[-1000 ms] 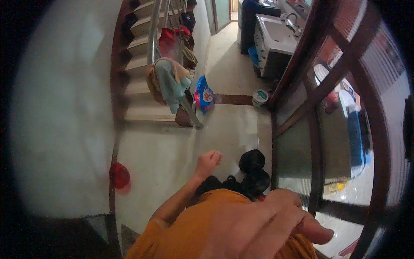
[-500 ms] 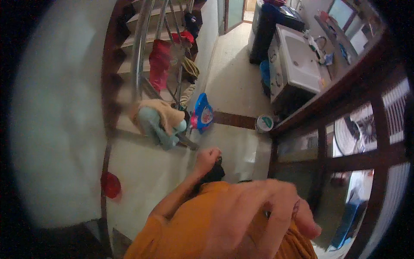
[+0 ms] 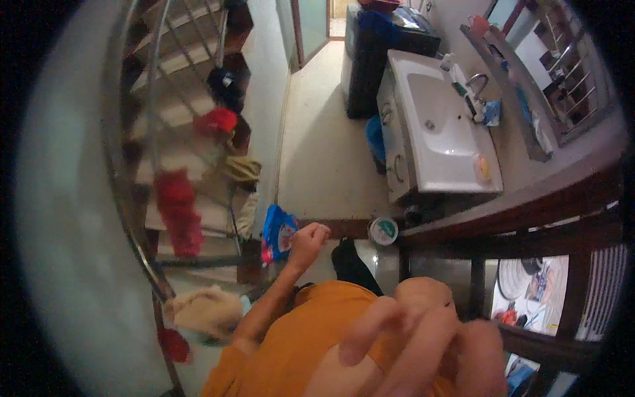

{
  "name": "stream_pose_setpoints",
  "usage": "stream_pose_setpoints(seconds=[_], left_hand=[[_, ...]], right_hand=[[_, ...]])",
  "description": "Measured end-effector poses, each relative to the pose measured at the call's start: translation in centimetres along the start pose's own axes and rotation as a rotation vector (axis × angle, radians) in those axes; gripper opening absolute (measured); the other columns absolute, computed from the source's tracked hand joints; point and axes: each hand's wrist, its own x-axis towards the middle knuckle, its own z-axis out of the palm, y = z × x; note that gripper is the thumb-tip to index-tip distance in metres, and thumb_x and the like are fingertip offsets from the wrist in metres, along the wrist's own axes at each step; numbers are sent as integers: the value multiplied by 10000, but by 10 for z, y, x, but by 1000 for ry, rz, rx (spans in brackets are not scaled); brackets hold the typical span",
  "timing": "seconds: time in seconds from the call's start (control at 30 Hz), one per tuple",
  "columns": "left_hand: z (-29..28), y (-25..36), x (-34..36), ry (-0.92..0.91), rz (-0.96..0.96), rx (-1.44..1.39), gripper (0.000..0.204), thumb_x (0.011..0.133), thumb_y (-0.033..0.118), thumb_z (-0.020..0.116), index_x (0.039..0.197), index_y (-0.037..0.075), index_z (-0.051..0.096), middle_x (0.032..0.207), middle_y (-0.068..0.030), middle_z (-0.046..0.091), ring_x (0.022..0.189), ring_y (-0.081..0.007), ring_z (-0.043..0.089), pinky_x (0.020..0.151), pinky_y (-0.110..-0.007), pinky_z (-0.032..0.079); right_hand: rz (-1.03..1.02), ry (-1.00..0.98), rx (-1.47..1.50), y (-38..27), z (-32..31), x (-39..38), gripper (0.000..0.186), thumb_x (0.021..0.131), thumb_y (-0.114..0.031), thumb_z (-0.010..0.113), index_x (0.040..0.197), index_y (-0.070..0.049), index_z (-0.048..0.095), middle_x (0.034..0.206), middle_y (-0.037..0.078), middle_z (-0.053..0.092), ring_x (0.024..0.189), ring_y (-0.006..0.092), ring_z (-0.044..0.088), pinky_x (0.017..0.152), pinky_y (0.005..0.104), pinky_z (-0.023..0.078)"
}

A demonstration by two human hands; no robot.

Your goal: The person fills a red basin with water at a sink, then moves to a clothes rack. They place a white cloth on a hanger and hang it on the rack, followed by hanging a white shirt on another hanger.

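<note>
My left hand (image 3: 309, 241) hangs in front of me with its fingers curled in, and nothing shows in it. Just beyond it a blue and pink plastic bag (image 3: 280, 231) stands on the floor by the end of the stair wall. My right hand (image 3: 423, 337) is close up and blurred, held before my orange shirt (image 3: 311, 331). Its fingers are bent but apart, with no object seen between them. A white tub with a green-marked lid (image 3: 383, 231) sits on the floor ahead, apart from both hands.
Left rises a staircase with a metal railing (image 3: 122, 218), red cloth (image 3: 178, 212) and a tan cloth (image 3: 205, 312) hung on it. Ahead right stands a white sink cabinet (image 3: 456, 126) with a blue bin (image 3: 376, 140) beside it and a dark appliance (image 3: 370, 59) behind. Dark framed panes line the right.
I have moved forward and the view has shifted. The sink, bag and tub now appear nearer, and the railing lies further left. My right hand's fingers have shifted; my left stays curled.
</note>
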Motion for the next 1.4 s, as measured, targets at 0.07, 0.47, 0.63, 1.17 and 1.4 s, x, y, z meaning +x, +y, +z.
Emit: stream_pose_setpoints(seconds=[0.07, 0.47, 0.63, 1.17, 1.4], left_hand=[[2, 7, 46, -5, -82, -52, 257, 903, 204, 496, 844, 0, 641, 732, -57, 636, 636, -133, 588, 600, -259, 478], [-16, -31, 267, 87, -249, -216, 224, 901, 180, 514, 849, -6, 627, 736, -28, 611, 646, -101, 560, 601, -250, 479], [-57, 2, 395, 63, -134, -23, 223, 885, 187, 524, 851, -6, 631, 741, -22, 616, 659, -104, 561, 602, -258, 472], [-170, 60, 801, 40, -34, -87, 240, 893, 163, 492, 862, -31, 630, 720, -40, 631, 675, -108, 578, 594, -268, 474], [-179, 82, 985, 50, 3, -158, 218, 938, 178, 497, 952, -16, 595, 773, -55, 597, 639, -112, 561, 593, -247, 500]], right_hand=[[-16, 12, -14, 22, -32, 20, 450, 930, -440, 436, 912, -52, 664, 941, 150, 622, 773, 266, 591, 715, 350, 463], [-59, 66, -20, 213, -208, 108, 456, 931, -441, 437, 908, -49, 670, 945, 147, 626, 780, 268, 595, 724, 349, 466], [226, -68, -52, 339, -286, 130, 357, 911, -367, 494, 930, -55, 666, 957, 141, 618, 803, 255, 594, 725, 338, 472], [833, 169, -268, 696, -482, 188, 239, 923, -225, 534, 937, -34, 676, 885, 109, 635, 729, 167, 610, 600, 242, 520], [905, 285, -320, 805, -599, 235, 203, 913, -169, 548, 913, 9, 646, 806, 71, 632, 676, 120, 592, 574, 228, 483]])
